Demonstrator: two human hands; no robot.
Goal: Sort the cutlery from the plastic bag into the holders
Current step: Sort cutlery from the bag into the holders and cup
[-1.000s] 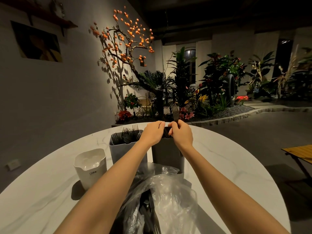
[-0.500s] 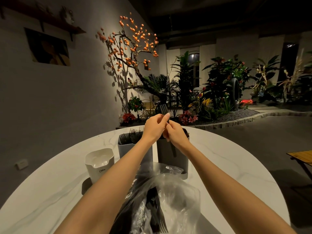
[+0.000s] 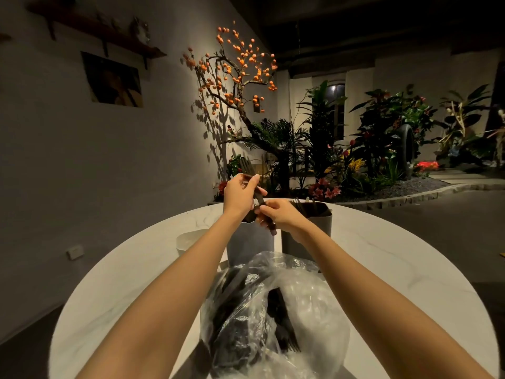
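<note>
A clear plastic bag of black plastic cutlery lies on the white round table close to me. Behind it stand two grey holders: the left holder and the right holder, which has black cutlery in it. My left hand is raised above the left holder and pinches a black fork with its tines pointing up. My right hand, just below and to the right, grips the lower ends of dark cutlery handles. The left holder's contents are hidden by my hands.
A white holder stands on the table's left part, partly hidden by my left forearm. Beyond the table are a grey wall, an orange-berried tree and a bed of plants. A wooden table corner shows at the far right.
Both hands moved left from the right holder to above the left one. My left hand rose with the fork; my right hand dropped slightly below it.
</note>
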